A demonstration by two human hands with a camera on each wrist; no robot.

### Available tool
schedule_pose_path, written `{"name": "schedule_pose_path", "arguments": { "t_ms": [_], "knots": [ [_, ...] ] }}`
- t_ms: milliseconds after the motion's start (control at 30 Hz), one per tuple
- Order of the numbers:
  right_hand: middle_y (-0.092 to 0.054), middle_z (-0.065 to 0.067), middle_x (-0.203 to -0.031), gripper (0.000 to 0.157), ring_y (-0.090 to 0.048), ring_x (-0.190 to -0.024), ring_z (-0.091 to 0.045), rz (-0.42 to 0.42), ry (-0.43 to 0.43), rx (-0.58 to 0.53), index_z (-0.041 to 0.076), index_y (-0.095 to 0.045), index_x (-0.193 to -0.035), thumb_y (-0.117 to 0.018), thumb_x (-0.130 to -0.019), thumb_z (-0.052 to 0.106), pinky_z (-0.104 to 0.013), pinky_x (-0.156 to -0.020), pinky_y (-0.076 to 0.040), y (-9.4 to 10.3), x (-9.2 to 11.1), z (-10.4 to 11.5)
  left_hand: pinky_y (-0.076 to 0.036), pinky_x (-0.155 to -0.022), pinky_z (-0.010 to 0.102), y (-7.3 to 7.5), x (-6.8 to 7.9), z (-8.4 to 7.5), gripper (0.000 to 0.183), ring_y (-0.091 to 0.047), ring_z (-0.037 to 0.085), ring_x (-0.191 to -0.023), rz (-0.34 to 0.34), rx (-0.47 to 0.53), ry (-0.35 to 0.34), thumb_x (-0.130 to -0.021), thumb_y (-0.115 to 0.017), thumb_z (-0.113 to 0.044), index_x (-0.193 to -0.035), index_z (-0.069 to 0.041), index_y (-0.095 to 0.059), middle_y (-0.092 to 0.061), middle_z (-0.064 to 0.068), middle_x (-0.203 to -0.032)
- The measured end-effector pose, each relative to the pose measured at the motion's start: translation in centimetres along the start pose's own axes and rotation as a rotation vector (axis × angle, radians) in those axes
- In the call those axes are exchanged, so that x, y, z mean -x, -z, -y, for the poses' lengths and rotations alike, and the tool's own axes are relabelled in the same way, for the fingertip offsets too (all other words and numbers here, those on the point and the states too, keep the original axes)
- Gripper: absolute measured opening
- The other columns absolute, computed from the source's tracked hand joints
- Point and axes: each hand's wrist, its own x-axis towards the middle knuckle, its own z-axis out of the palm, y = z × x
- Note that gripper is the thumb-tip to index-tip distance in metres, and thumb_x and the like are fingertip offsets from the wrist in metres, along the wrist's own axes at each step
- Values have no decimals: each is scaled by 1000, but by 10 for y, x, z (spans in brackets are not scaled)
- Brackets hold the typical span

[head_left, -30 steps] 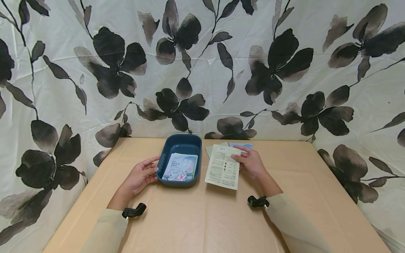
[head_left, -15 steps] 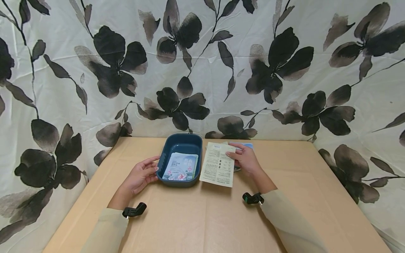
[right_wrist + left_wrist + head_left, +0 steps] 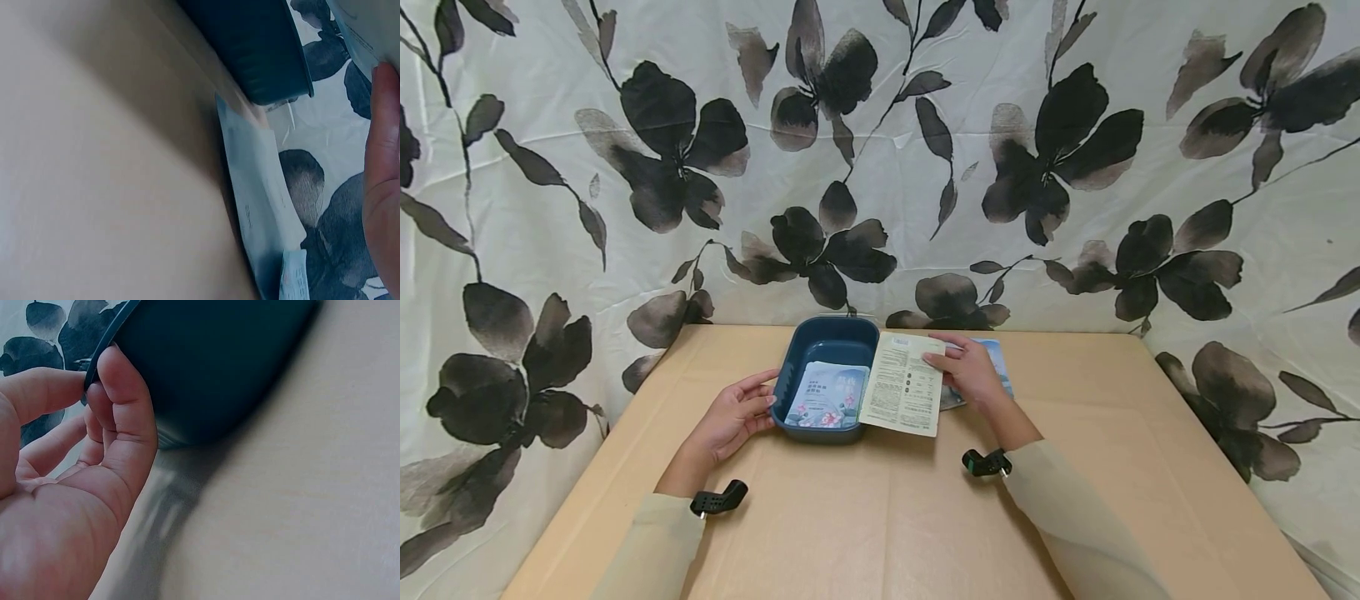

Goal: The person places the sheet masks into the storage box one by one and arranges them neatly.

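Note:
A dark blue plastic bin (image 3: 829, 437) stands on the table, with light blue, flower-printed sachets (image 3: 826, 396) lying inside. My left hand (image 3: 739, 417) pinches the bin's left rim between thumb and fingers, as the left wrist view shows up close. My right hand (image 3: 976, 377) holds a pale green, text-covered flat sachet (image 3: 901, 385) by its right edge. That sachet is tilted, its left side at the bin's right rim. Beneath and behind the right hand, more sachets (image 3: 256, 187) lie on the table; a blue one (image 3: 1002, 367) pokes out on the right, partly covered.
The light wooden-toned table (image 3: 850, 525) extends toward me and to both sides. A white cloth (image 3: 925, 167) with dark flower print hangs behind the table's far edge. Both wrists wear a black camera band (image 3: 718, 498).
My right hand has carried the pale green sachet left, from beside the bin to its right rim. More of the blue sachet on the table is uncovered. The left hand stays on the bin.

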Motion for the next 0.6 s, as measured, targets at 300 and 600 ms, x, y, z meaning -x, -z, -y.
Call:
{"name": "schedule_pose_path", "arguments": {
  "t_ms": [300, 600],
  "knots": [
    [-72, -19, -123, 50, -78, -88, -23, 14, -1, -45, 7, -59, -140, -72, -92, -1, -37, -72, -64, -20, -12, 4, -60, -76, 28, -1, 0, 0, 61, -68, 16, -87, -4, 10, -6, -101, -60, -4, -158, -10, -38, -62, 10, -117],
    [-72, -19, -124, 49, -77, -89, -23, 51, -13, -86, 9, -59, -139, -72, -93, 0, -38, -71, -64, -37, -25, 4, -60, -76, 27, -1, -1, 0, 62, -68, 16, -86, -1, 14, -2, -102, -61, -6, -158, -11, -37, -62, 10, -118]
  ]
}}
